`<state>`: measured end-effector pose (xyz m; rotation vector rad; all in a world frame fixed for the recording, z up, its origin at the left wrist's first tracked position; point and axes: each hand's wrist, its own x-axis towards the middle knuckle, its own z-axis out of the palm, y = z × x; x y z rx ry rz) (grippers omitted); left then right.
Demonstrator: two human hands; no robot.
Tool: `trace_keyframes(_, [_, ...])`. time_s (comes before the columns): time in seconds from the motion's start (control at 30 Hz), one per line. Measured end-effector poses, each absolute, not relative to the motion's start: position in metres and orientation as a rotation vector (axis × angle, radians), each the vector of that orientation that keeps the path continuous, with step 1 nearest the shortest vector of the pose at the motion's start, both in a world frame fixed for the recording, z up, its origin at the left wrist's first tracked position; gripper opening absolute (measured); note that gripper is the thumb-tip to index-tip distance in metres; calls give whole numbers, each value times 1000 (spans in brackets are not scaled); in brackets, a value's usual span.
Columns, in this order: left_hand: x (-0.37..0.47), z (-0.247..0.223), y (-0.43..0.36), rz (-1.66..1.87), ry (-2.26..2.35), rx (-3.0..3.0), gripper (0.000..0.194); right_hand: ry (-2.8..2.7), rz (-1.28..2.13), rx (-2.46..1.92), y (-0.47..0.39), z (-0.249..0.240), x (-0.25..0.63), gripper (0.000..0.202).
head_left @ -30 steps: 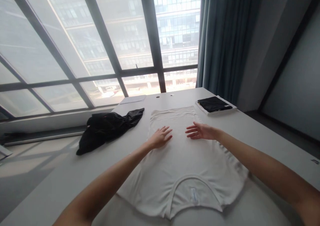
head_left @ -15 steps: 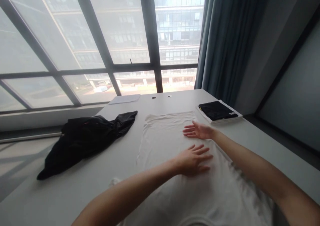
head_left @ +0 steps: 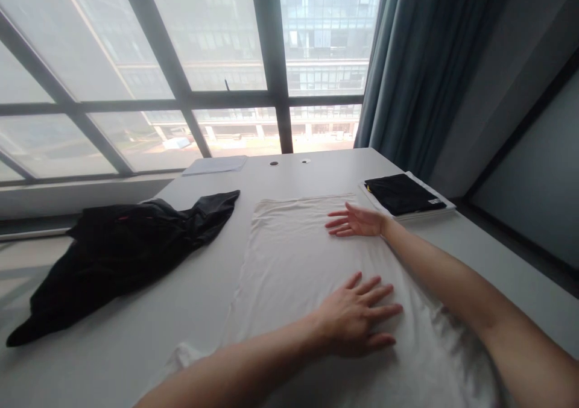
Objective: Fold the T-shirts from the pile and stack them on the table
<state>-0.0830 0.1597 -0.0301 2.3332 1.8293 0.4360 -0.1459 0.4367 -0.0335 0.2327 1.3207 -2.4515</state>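
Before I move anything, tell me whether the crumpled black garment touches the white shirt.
Apart. The head view shows a strip of bare tabletop between the black garment and the white shirt, narrowest near the garment's pointed far end.

Cut off at the bottom edge: near end of the white garment (head_left: 280, 263), left forearm (head_left: 253, 360) and near side of the table (head_left: 479, 242). Cut off at the lower right corner: right forearm (head_left: 474, 296). Hidden beneath the left hand (head_left: 355, 317): palm and the fabric directly below. Indeterminate from this angle: contact between right hand (head_left: 355, 220) and fabric. Largely covered by the folded black cloth (head_left: 400, 194): white item (head_left: 446, 209) underneath. Too small to read: print on the pale label (head_left: 436, 202). Obscured by folds: full outline of the black garment (head_left: 122, 245). Washed out by glare: building details beyond the window (head_left: 274, 52). Cropped at the top: window and curtain (head_left: 416, 64).
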Motion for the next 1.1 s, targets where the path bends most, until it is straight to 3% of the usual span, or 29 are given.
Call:
trace_keyframes(0.17, [-83, -30, 158, 428, 1835, 2339, 60, 1541, -3084, 930, 472, -26, -192, 39])
trace_keyframes(0.23, [-83, -30, 159, 440, 1838, 2337, 59, 1527, -3055, 741, 468, -24, -198, 39])
trace_keyframes(0.33, [-84, -31, 159, 431, 1848, 2339, 59, 1416, -2674, 290, 454, -27, -192, 41])
trace_keyframes(0.4, [-84, -32, 159, 414, 1855, 2341, 58, 1356, -2521, 240, 452, -31, -188, 38])
trace_keyframes(0.6, [-78, -33, 157, 525, 1789, 2248, 57, 1387, -3188, 1052, 478, -35, -209, 32])
trace_keyframes(0.7, [-92, -21, 163, 722, 1660, 2038, 56, 1420, -3212, 858, 473, -30, -213, 31])
trace_keyframes(0.83, [-174, 1, 172, 1154, 1414, 1375, 42, 1458, -3064, 575, 448, -28, -206, 37])
trace_keyframes(1.0, [-320, -2, 164, 1644, 1369, 294, 34, 1450, -2911, 713, 433, -38, -203, 40])
trace_keyframes(1.1, [-375, -6, 162, 1920, 1401, -18, 32, 1403, -2893, 817, 435, -43, -205, 40])
